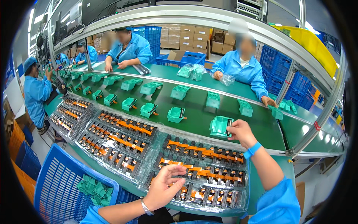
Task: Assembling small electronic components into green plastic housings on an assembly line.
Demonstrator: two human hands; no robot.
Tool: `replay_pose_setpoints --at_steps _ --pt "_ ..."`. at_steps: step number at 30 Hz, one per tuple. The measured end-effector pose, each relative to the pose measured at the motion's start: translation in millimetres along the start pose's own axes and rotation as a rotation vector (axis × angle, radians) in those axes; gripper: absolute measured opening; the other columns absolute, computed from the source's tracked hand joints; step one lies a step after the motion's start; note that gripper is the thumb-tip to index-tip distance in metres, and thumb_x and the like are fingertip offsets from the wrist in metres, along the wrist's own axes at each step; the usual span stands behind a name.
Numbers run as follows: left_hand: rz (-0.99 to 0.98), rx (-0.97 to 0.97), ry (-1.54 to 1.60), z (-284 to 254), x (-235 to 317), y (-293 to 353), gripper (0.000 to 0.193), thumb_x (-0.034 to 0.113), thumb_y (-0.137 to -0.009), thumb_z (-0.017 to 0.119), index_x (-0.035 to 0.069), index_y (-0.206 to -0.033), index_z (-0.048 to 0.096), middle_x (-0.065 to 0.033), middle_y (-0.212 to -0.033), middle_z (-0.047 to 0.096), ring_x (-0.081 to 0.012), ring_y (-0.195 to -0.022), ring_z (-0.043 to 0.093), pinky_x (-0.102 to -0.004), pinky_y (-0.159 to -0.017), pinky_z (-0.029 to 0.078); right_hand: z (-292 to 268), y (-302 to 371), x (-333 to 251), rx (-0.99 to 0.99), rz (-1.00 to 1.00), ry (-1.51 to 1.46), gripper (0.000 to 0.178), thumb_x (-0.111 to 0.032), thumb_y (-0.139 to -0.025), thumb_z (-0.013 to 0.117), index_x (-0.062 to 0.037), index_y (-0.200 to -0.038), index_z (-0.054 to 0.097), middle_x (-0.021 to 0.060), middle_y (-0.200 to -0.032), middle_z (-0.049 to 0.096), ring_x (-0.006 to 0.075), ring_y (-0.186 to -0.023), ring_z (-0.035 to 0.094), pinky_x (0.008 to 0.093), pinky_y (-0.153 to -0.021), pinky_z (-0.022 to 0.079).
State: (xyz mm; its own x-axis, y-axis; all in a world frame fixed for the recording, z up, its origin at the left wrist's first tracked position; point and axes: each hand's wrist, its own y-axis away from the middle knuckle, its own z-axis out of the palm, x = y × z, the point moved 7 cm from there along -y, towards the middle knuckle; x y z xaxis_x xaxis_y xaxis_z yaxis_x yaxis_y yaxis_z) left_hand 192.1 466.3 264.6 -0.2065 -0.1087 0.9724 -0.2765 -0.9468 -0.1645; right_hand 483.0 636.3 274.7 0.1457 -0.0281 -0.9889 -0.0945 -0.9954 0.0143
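At the near edge of the dark green conveyor belt (199,120), the right hand (243,133) pinches a small black-and-silver part (229,124) against an open mint-green plastic housing (218,127) on the belt. The left hand (162,189), fingers relaxed and apparently empty, hovers over a clear plastic tray (223,208) on the belt's near side. Seating the part seems in hand; the next move calls for squaring it within the housing.

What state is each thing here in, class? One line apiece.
Right hand: pinching a dark part at the green case
Left hand: open, over the right-hand tray
Green case: hollow side up
Right-hand tray: holding black parts
Blue basket: holding green pieces
Belt: carrying green cases; motion unclear
Blue wristband: fastened
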Motion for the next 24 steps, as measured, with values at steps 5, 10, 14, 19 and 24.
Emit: replay_pose_setpoints --at_steps 5,10,14,19,24 --pt "-0.006 0.002 0.011 -4.6 1.4 0.7 0.036 -0.004 -0.085 0.054 -0.001 -0.118 0.039 -0.0141 -0.119 0.050 -0.0211 -0.113 0.051 -0.0335 -0.095 0.044 -1.2 -58.9 44.3 0.081 0.146 0.133 0.021 -0.001 -0.074 0.068 -0.0009 -0.077 0.047 0.0076 -0.068 0.052 0.0162 -0.054 0.055 0.0346 -0.045 0.055" --pt "-0.010 0.025 -0.011 -12.1 -0.2 -1.3 0.034 -0.003 -0.086 0.054 -0.001 -0.117 0.040 -0.0144 -0.118 0.051 -0.0201 -0.111 0.052 -0.0318 -0.093 0.045 14.2 -91.8 59.5 0.169 0.173 0.164 0.021 0.002 -0.072 0.068 -0.0005 -0.072 0.047 0.0103 -0.066 0.053 0.0200 -0.052 0.056 0.0366 -0.042 0.055" --pt "-0.026 0.046 -0.020 -17.1 -1.6 -2.5 0.032 -0.003 -0.086 0.055 -0.001 -0.116 0.042 -0.0144 -0.116 0.053 -0.0197 -0.109 0.054 -0.0311 -0.092 0.046 27.4 -108.5 68.3 0.192 0.212 0.201 0.019 0.002 -0.072 0.069 0.0037 -0.069 0.050 0.0137 -0.070 0.057 0.0233 -0.055 0.060 0.0371 -0.044 0.056" --pt "0.072 0.089 -0.126 -22.1 -1.0 -3.4 0.026 0.000 -0.085 0.057 -0.003 -0.109 0.051 -0.0134 -0.112 0.057 -0.0180 -0.100 0.060 -0.0283 -0.084 0.050 28.6 -114.6 78.1 0.140 0.270 0.216 0.013 -0.005 -0.078 0.065 0.0049 -0.081 0.056 0.0137 -0.075 0.058 0.0234 -0.058 0.060 0.0380 -0.048 0.056" --pt "0.097 0.054 -0.215 -22.7 -4.8 -8.9 0.027 -0.007 -0.085 0.053 0.000 -0.110 0.048 -0.0123 -0.113 0.056 -0.0173 -0.104 0.057 -0.0291 -0.089 0.047 13.6 -74.3 35.8 0.084 0.172 0.224 0.022 -0.015 -0.084 0.061 0.0014 -0.099 0.059 0.0093 -0.090 0.060 0.0205 -0.074 0.061 0.0341 -0.058 0.054"
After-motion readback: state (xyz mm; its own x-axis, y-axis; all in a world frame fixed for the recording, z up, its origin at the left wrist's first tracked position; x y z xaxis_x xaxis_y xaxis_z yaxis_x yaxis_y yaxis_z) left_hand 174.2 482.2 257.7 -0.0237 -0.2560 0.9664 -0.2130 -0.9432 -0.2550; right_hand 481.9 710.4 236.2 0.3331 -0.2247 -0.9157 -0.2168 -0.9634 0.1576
